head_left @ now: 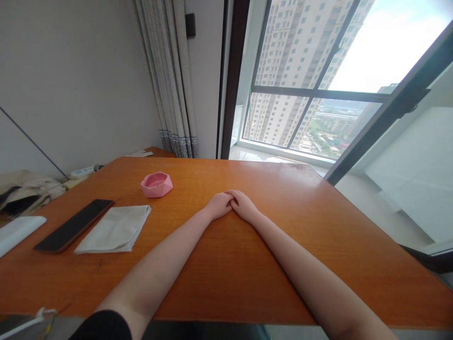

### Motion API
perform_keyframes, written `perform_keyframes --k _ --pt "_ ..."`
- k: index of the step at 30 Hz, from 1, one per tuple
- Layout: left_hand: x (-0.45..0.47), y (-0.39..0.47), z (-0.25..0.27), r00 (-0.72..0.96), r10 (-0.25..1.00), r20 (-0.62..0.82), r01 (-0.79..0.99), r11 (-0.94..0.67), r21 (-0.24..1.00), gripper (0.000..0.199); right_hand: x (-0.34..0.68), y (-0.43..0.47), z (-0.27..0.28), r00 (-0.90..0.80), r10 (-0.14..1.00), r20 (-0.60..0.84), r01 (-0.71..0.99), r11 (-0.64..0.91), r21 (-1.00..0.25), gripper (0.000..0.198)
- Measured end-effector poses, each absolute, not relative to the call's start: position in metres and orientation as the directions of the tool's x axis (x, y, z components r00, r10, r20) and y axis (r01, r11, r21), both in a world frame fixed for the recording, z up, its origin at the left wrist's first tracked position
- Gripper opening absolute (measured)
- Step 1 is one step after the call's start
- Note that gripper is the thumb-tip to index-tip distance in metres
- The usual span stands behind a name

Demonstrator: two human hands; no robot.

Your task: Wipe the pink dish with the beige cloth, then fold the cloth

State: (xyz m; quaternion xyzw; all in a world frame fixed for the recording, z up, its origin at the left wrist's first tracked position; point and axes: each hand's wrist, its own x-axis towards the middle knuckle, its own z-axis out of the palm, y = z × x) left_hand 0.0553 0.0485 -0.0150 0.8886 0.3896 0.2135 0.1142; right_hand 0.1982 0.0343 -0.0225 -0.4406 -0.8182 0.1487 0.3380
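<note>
Black sleeve tops the left arm; beyond, left grip and right grip meet on the table, fingers overlapping, how closed I cannot tell. Left of them are a pink bowl and folded cloth.

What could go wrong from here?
1. Cloth lies right beside the dark slab; lifting or sliding one could drag the other. Can't tell if they touch.
2. Pink dish stands just beyond the cloth; a careless leftward sweep of the left hand might knock it.
3. Left and right hand meet, fingers overlapping; moving one quickly may bump the other.
</note>
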Motion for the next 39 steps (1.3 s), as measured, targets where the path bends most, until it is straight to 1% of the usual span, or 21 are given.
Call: perform_keyframes --k 5,14,17,19,20,21,23,24,25,27,29,31,33,37,39 --pt "0.049 0.042 -0.017 0.611 0.729 0.307 0.609 -0.681 0.406 0.019 0.196 0.032 -0.018 -0.374 0.846 0.379 0.635 0.532 -0.561 0.038" --pt "0.053 0.040 -0.015 0.606 0.738 0.296 0.611 -0.670 0.420 0.020 0.196 0.033 -0.018 -0.361 0.854 0.375 0.638 0.519 -0.568 0.039" --pt "0.047 0.039 -0.009 0.638 0.705 0.309 0.576 -0.703 0.416 0.021 0.196 0.032 -0.017 -0.377 0.842 0.387 0.637 0.539 -0.552 0.032" --pt "0.031 0.039 0.002 0.610 0.698 0.375 0.595 -0.716 0.365 0.022 0.197 0.032 -0.017 -0.383 0.837 0.391 0.638 0.546 -0.543 0.023" --pt "0.019 0.040 0.009 0.554 0.710 0.434 0.641 -0.697 0.322 0.023 0.198 0.033 -0.016 -0.382 0.838 0.390 0.640 0.545 -0.542 0.022" --pt "0.003 0.040 0.016 0.450 0.729 0.516 0.717 -0.639 0.279 0.025 0.198 0.033 -0.016 -0.380 0.840 0.387 0.643 0.541 -0.542 0.022" --pt "-0.032 0.040 0.030 0.187 0.725 0.663 0.874 -0.431 0.226 0.028 0.199 0.035 -0.016 -0.379 0.846 0.375 0.652 0.532 -0.540 0.025" --pt "-0.050 0.039 0.036 0.072 0.709 0.702 0.922 -0.315 0.223 0.029 0.198 0.035 -0.016 -0.381 0.847 0.370 0.658 0.530 -0.534 0.029" --pt "-0.067 0.038 0.040 -0.024 0.698 0.716 0.952 -0.202 0.229 0.032 0.198 0.036 -0.016 -0.383 0.847 0.368 0.667 0.529 -0.525 0.032" --pt "-0.095 0.037 0.041 -0.150 0.712 0.686 0.971 -0.023 0.236 0.040 0.197 0.035 -0.016 -0.388 0.844 0.369 0.685 0.532 -0.497 0.036" --pt "-0.114 0.036 0.037 -0.241 0.779 0.579 0.963 0.116 0.245 0.042 0.197 0.034 -0.016 -0.400 0.838 0.372 0.698 0.541 -0.470 0.036" --pt "-0.122 0.037 0.030 -0.280 0.849 0.448 0.953 0.188 0.239 0.039 0.197 0.032 -0.016 -0.411 0.834 0.368 0.700 0.548 -0.458 0.035" --pt "-0.125 0.039 0.023 -0.260 0.892 0.370 0.956 0.186 0.226 0.040 0.197 0.032 -0.016 -0.415 0.834 0.363 0.697 0.548 -0.463 0.034" --pt "-0.125 0.045 0.015 -0.173 0.917 0.359 0.973 0.103 0.206 0.037 0.198 0.033 -0.015 -0.415 0.842 0.346 0.694 0.539 -0.477 0.036" --pt "-0.125 0.048 0.013 -0.151 0.908 0.391 0.977 0.076 0.201 0.034 0.198 0.034 -0.016 -0.409 0.848 0.337 0.688 0.529 -0.497 0.038"
